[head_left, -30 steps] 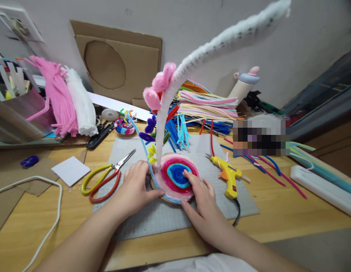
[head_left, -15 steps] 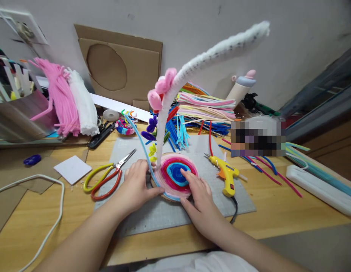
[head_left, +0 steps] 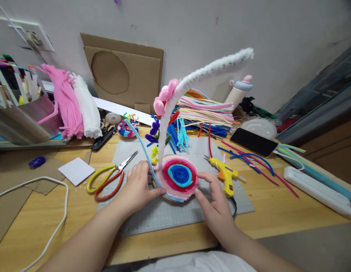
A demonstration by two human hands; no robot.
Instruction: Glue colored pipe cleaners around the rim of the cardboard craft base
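A round disc (head_left: pixel 179 175) covered in coiled pipe cleaners, blue in the centre and red to pink outward, lies on the grey cutting mat (head_left: pixel 147 221). My left hand (head_left: pixel 140 185) closes on its left edge, the thumb pressing a light blue pipe cleaner (head_left: pixel 140 143) against the rim; the free end sticks up. At the right edge is my right hand (head_left: pixel 216 202), thumb and index finger apart, their tips at the rim. From the disc's left side rises a bent white pipe-cleaner stem (head_left: pixel 165 128) with pink petals (head_left: pixel 165 96), purple and yellow flowers alongside.
Red-and-yellow-handled scissors (head_left: pixel 113 177) lie left of the disc, a yellow glue gun (head_left: pixel 225 175) right. Behind are pipe-cleaner bundles (head_left: pixel 206 107), a phone (head_left: pixel 253 141) and cut cardboard (head_left: pixel 141 70). A white power strip (head_left: pixel 317 190) sits far right; a white cable (head_left: pixel 64 204) curves at left.
My right hand has moved right, off the disc's top to its right edge, its fingers spreading. My left hand keeps its hold. The camera view has shifted slightly.
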